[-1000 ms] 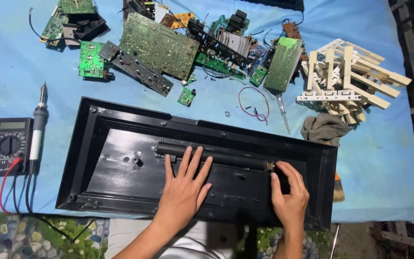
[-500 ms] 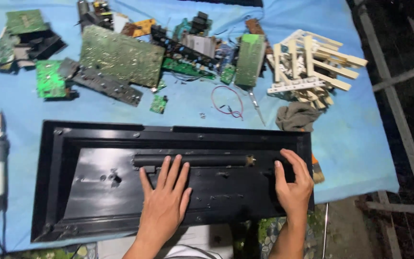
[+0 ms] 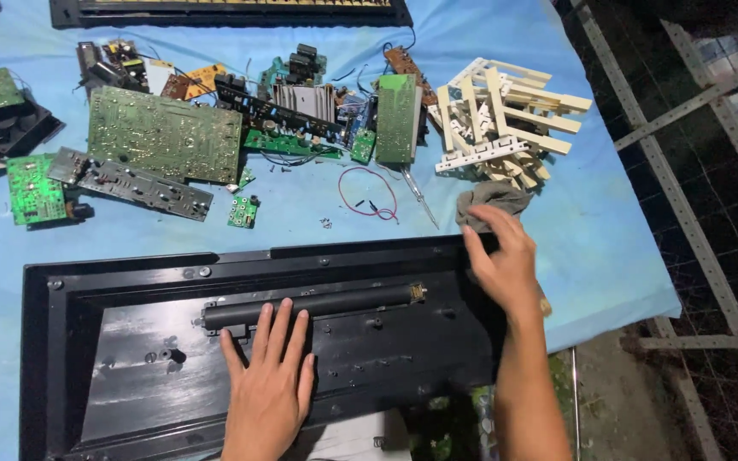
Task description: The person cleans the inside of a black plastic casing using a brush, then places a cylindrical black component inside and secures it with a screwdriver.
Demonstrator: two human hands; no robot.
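Black casing (image 3: 130,410) – left hand (image 3: 268,376) flat inside; right hand (image 3: 499,260) on rim.

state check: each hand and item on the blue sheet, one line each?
left hand: flat, palm down inside the black casing, fingers spread
right hand: fingertips on the grey cloth
grey cloth: crumpled at the casing's far right corner
black casing: lying open side up, emptied
black cylinder: lying lengthwise in the casing
large green circuit board: loose, flat
white keys: piled loose
red wire: loose loop

2 bare, sleeveless forearms and hands (image 3: 271,384)
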